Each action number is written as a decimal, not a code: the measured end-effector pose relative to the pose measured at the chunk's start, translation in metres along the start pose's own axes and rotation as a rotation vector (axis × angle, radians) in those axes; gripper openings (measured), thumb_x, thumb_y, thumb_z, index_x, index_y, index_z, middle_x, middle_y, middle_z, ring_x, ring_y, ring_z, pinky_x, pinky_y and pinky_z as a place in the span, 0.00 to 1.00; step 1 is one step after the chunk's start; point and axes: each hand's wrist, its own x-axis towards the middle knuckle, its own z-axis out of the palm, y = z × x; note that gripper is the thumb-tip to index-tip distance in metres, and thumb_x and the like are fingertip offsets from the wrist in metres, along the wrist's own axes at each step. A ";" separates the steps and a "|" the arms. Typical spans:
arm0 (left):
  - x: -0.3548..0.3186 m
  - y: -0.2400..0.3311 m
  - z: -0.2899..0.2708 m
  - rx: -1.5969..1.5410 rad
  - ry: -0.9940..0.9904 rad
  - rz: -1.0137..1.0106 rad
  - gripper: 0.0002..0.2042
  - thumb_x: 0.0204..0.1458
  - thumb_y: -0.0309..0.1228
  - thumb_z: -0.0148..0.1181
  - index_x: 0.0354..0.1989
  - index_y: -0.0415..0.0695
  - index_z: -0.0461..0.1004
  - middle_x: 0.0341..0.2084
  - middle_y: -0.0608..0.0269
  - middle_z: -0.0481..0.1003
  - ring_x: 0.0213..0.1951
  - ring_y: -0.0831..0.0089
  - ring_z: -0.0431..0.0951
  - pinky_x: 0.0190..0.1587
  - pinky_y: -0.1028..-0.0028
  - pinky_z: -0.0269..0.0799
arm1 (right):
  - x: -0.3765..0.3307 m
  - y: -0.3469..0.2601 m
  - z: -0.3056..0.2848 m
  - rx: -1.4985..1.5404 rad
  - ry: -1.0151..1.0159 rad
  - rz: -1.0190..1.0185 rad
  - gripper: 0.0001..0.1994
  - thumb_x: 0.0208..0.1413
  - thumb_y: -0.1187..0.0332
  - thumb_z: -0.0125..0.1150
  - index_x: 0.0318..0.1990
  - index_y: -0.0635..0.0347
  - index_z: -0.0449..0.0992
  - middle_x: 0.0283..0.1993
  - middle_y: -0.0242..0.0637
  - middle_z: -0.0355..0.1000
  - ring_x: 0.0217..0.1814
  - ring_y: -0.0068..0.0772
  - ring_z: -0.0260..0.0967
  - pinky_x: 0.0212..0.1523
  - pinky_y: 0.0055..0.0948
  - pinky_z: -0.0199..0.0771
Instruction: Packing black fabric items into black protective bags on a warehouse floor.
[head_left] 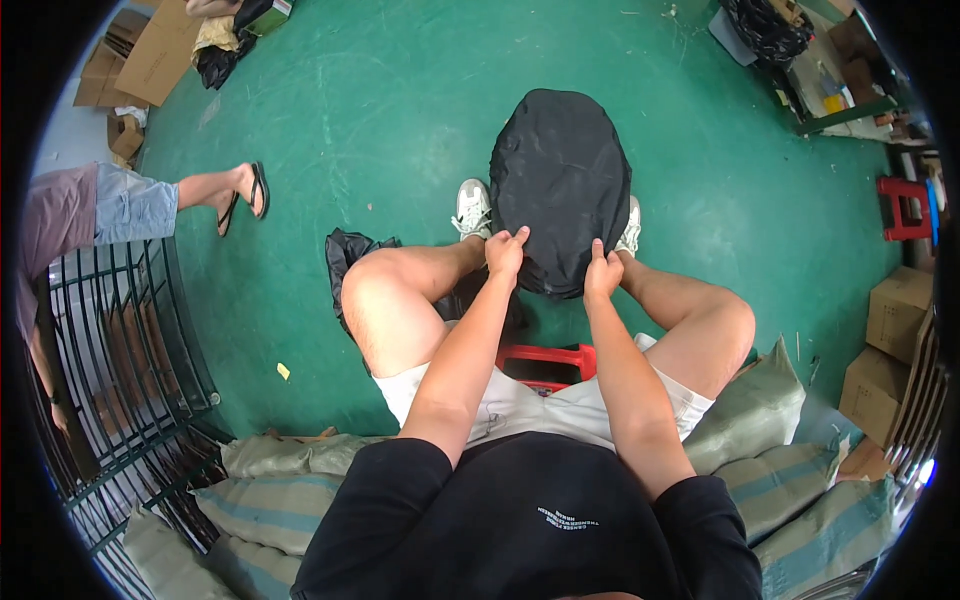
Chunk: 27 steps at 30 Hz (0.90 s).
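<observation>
Clock: centred on the hands, with 12 straight ahead of the person.
Fabric: one oval black fabric piece [560,175], creased across its surface.
Hands: two, both bare; the left hand [507,252] and the right hand [602,270] are apart from each other, each clamped on the near part of the fabric, thumb uppermost.
Shoes: two, pale and laced; the left shoe [472,208] is just beside the fabric at its 9 o'clock, the right shoe [631,228] partly hidden behind it at 4.
Black plastic bags: at least two; the crumpled bag [350,247] at 9, partly behind the left leg, and the far bag [770,30] between 1 and 2.
Red plastic: one frame [587,360] at 6, between the thighs, and one stool [905,210] near 3.
Closed cartons: two [900,312] between 3 and 4, just beside each other.
Woven sacks: at least six, some [270,512] at 7 to 8, others [745,415] at 4 to 5.
Co-worker: one person [65,215] at 9, wearing two black flip-flops [260,190].
Rack: one dark metal rack [185,330] between 8 and 9.
Fabric's place: at 12 from the hands, over the green floor [390,130], between the shoes; the left hand grips its 7 o'clock edge, the right its 5. Whether its underside touches the floor cannot be told.
</observation>
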 end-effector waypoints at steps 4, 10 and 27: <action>-0.007 -0.015 0.007 0.072 0.200 0.021 0.17 0.49 0.39 0.69 0.26 0.35 0.76 0.20 0.58 0.75 0.25 0.69 0.74 0.34 0.67 0.69 | -0.009 0.018 0.000 0.074 0.066 -0.020 0.23 0.53 0.55 0.66 0.38 0.75 0.76 0.40 0.58 0.76 0.44 0.55 0.73 0.48 0.43 0.69; 0.002 -0.019 -0.013 0.216 0.343 -0.039 0.17 0.48 0.41 0.68 0.37 0.39 0.80 0.33 0.51 0.81 0.38 0.58 0.81 0.45 0.64 0.74 | -0.033 -0.005 -0.002 -0.099 -0.052 0.148 0.19 0.52 0.58 0.68 0.33 0.70 0.76 0.37 0.56 0.76 0.42 0.53 0.74 0.46 0.44 0.70; 0.039 0.086 0.038 0.973 0.129 0.930 0.38 0.57 0.42 0.54 0.70 0.36 0.45 0.72 0.48 0.43 0.72 0.52 0.44 0.72 0.56 0.41 | 0.026 -0.103 0.042 -0.466 0.149 -0.874 0.33 0.58 0.59 0.55 0.69 0.62 0.54 0.75 0.51 0.45 0.77 0.52 0.39 0.73 0.51 0.39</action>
